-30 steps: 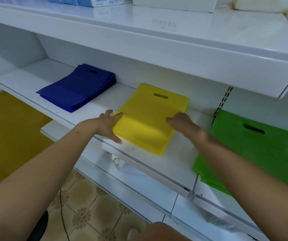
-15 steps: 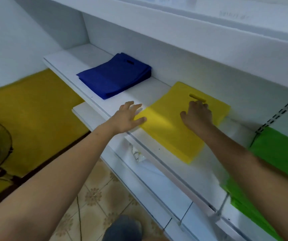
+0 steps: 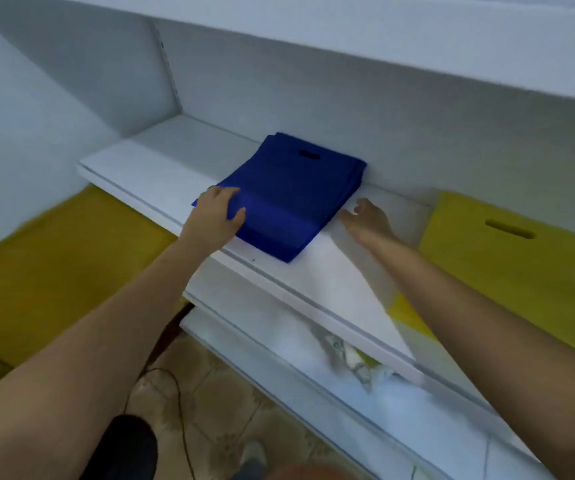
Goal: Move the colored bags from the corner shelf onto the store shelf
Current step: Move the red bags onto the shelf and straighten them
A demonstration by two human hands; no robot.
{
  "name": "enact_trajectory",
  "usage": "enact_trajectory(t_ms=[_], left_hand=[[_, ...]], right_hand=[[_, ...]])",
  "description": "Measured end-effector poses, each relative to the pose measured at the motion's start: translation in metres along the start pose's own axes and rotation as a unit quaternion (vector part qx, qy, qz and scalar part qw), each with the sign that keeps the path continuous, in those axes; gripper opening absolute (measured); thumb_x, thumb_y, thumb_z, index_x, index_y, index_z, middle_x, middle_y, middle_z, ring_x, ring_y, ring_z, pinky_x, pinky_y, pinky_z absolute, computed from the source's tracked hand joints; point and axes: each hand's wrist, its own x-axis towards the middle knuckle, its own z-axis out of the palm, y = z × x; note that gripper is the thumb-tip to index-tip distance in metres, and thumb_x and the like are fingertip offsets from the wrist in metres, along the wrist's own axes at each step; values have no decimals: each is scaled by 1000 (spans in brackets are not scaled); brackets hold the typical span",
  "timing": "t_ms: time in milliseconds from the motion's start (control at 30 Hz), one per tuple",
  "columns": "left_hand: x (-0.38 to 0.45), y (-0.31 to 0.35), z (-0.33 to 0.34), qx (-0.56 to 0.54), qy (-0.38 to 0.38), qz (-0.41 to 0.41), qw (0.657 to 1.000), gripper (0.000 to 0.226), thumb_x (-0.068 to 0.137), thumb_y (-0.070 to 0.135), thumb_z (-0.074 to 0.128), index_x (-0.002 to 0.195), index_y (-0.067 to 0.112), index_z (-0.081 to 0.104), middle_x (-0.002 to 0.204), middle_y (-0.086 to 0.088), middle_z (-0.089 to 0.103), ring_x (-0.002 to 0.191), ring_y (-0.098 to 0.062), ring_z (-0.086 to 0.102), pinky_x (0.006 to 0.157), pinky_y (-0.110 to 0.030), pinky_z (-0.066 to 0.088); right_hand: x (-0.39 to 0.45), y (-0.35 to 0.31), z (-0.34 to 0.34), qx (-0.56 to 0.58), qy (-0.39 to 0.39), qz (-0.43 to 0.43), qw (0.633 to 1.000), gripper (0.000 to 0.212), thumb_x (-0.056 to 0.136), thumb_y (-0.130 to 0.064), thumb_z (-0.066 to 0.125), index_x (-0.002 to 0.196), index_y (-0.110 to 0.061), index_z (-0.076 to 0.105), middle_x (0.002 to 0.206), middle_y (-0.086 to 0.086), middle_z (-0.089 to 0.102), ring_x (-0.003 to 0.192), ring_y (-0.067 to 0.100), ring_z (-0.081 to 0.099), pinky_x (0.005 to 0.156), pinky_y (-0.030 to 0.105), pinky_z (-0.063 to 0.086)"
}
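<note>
Between both hands, blue bags (image 3: 289, 199) lie, left fingers (image 3: 225, 199) touching.

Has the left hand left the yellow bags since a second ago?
Yes. The left hand went left along the shelf from the yellow bags onto the blue bags.
</note>
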Motion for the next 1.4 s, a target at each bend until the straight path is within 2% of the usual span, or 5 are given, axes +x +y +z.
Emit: enact_trajectory(t_ms=[333,600,1000,1167,1400], left_hand=[[124,-35,2,-108,-132,-69,983,73,99,34,56,156,4,21,152,-22,35,135,-35,41,101,-30,36],[164,-14,18,-119,-171,-50,977,52,103,32,49,148,9,37,147,-14,46,128,-29,48,89,-25,35],[193,-19,9,-156,-239,-22,958,57,96,37,58,148,21,39,135,5,50,110,-16,53,83,-26,45],[197,-24,-12,-140,-300,-101,938,74,92,42,60,152,10,30,139,-6,50,115,-24,55,100,-40,50],[186,-20,-17,-133,-359,-53,922,43,85,40,65,119,14,61,116,-5,64,100,-23,62,84,-33,54]], right_hand=[[32,-56,40,3,49,119,992,31,94,-30,46,102,-2,58,112,14,62,102,30,58,90,34,49],[54,-60,43,-23,42,150,988,32,98,-22,37,66,-21,32,70,3,39,68,16,39,55,24,26],[58,-70,44,130,68,210,967,41,91,-29,52,123,-4,52,126,13,55,110,26,57,99,39,49],[30,-84,43,237,46,248,938,19,93,-21,53,110,-16,58,92,2,60,81,16,56,73,30,51],[14,-100,69,181,68,196,961,50,80,-38,62,128,-29,47,117,-4,61,98,17,62,82,35,56]])
